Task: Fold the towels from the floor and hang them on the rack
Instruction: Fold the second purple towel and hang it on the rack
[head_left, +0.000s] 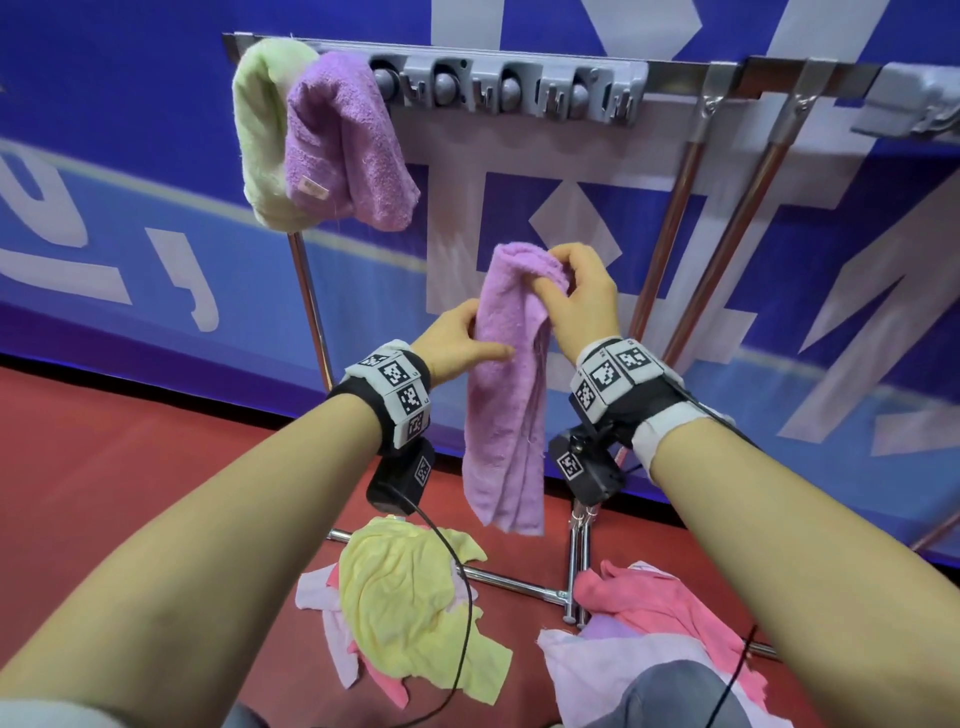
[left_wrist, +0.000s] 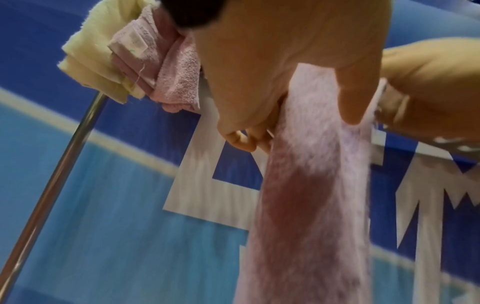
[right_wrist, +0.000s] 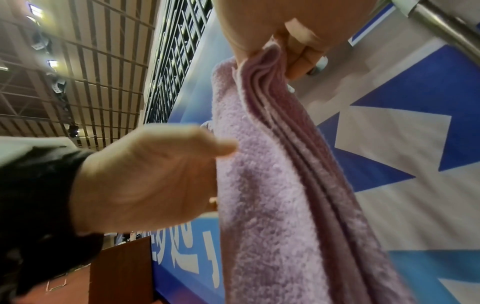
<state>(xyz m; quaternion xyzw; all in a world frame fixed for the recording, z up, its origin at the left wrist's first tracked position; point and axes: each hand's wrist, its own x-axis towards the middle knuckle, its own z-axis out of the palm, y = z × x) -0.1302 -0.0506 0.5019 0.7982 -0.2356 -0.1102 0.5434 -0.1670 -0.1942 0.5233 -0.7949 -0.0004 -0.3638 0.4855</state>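
Note:
A purple towel (head_left: 506, 405), folded lengthwise into a narrow strip, hangs in the air in front of the rack (head_left: 519, 73). My right hand (head_left: 563, 288) pinches its top end; the layered edges show under those fingers (right_wrist: 298, 55). A little lower, my left hand (head_left: 462, 338) grips the strip with the thumb across the front and the fingers behind (left_wrist: 246, 142). On the rack's left end hang a folded green towel (head_left: 260, 140) and a folded purple towel (head_left: 343, 140), side by side.
On the red floor lie a yellow towel (head_left: 410, 587) over pale pink ones, and a pink towel (head_left: 654, 603) on a lilac one (head_left: 587, 670). The rack's chrome legs (head_left: 579, 561) stand between the piles. Grey hooks (head_left: 519, 88) and a blue banner sit behind.

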